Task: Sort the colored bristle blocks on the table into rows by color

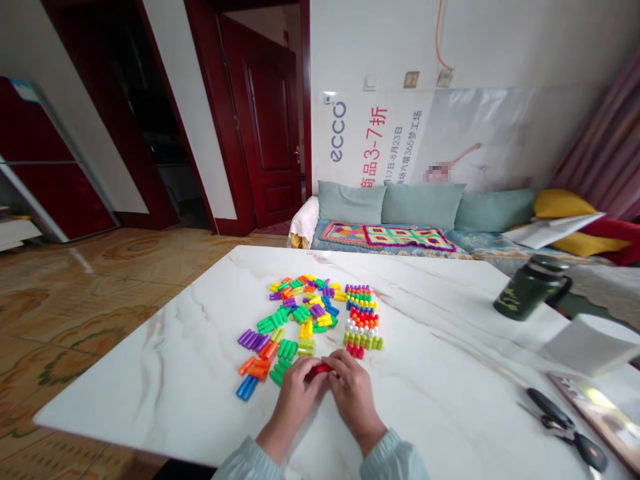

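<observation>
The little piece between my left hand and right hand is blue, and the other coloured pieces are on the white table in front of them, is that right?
Not quite: the little piece between your left hand and right hand is red, not blue, as the head view shows. The other coloured pieces are indeed on the white table in front of them.

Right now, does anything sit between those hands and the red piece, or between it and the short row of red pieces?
Nothing separates the left hand or right hand from the red piece: both hold it. Toward the short row of red pieces, only the right hand visibly intervenes.
</observation>
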The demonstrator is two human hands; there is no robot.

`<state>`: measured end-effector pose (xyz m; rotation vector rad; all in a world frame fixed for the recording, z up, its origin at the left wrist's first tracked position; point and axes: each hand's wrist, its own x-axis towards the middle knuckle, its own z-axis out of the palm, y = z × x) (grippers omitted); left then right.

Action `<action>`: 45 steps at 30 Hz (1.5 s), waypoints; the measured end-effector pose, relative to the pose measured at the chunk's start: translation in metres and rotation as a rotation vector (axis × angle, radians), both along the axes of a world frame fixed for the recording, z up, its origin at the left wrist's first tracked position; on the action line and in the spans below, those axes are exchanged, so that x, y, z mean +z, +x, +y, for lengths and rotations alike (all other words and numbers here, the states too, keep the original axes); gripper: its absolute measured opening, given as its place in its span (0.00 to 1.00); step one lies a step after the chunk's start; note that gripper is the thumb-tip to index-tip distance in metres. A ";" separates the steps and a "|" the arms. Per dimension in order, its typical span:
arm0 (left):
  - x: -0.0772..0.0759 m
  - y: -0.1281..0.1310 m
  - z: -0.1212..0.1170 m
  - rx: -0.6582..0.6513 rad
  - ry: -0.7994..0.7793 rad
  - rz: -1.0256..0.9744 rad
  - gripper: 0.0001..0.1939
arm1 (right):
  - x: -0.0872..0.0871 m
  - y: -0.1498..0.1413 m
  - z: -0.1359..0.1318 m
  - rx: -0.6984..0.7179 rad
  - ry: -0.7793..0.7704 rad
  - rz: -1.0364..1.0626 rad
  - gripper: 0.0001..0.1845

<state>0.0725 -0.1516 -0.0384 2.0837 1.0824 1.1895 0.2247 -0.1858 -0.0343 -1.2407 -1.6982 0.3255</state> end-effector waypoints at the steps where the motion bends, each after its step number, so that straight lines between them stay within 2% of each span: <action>1: -0.002 0.001 -0.001 0.020 0.015 -0.020 0.06 | 0.000 0.001 0.000 -0.007 0.006 -0.007 0.19; 7: -0.006 0.001 0.003 0.064 0.037 -0.045 0.05 | 0.002 -0.004 -0.001 -0.045 0.036 -0.025 0.15; 9: -0.007 0.000 0.003 0.073 0.013 -0.069 0.07 | 0.004 -0.005 -0.002 -0.022 0.040 -0.009 0.13; 11: -0.008 0.000 0.003 0.082 -0.023 -0.107 0.10 | 0.004 0.001 -0.005 -0.080 0.101 0.042 0.10; 13: -0.008 -0.001 0.003 0.093 -0.054 -0.137 0.12 | 0.004 0.017 -0.008 -0.281 0.188 0.137 0.08; 14: -0.008 -0.002 0.004 0.096 -0.067 -0.143 0.12 | 0.003 0.029 -0.010 -0.426 0.220 0.186 0.09; 16: -0.008 -0.002 0.005 0.092 -0.095 -0.144 0.12 | 0.001 0.057 -0.014 -0.720 0.180 0.240 0.17; 17: -0.008 -0.002 0.005 0.088 -0.109 -0.144 0.13 | 0.000 0.070 -0.017 -0.809 0.136 0.231 0.20; 19: -0.008 -0.002 0.006 0.076 -0.127 -0.140 0.13 | -0.004 0.090 -0.020 -0.851 0.047 0.162 0.24; 22: -0.008 -0.001 0.006 0.060 -0.143 -0.136 0.13 | -0.009 0.097 -0.022 -0.760 -0.056 0.169 0.24; 26: -0.008 -0.002 0.005 0.057 -0.180 -0.144 0.13 | -0.012 0.083 -0.015 -0.599 -0.128 0.302 0.22; 28: -0.007 -0.002 0.005 0.051 -0.186 -0.145 0.14 | -0.011 0.076 -0.011 -0.573 -0.141 0.321 0.21; 34: -0.004 -0.001 0.004 0.048 -0.191 -0.142 0.14 | -0.010 0.075 -0.003 -0.575 -0.167 0.317 0.20; 37: -0.003 0.000 0.004 0.051 -0.206 -0.147 0.14 | -0.010 0.075 -0.005 -0.588 -0.115 0.313 0.22; 39: -0.004 0.000 0.004 0.053 -0.218 -0.155 0.14 | -0.006 0.065 -0.011 -0.670 -0.039 0.320 0.22; 41: -0.004 0.000 0.004 0.055 -0.219 -0.146 0.14 | -0.001 0.042 -0.020 -0.701 0.017 0.298 0.19; 42: -0.004 -0.001 0.004 0.056 -0.218 -0.136 0.14 | 0.002 0.027 -0.025 -0.635 0.024 0.270 0.19; 45: -0.004 -0.002 0.004 0.061 -0.220 -0.105 0.14 | 0.007 -0.020 -0.036 -0.280 -0.089 0.008 0.24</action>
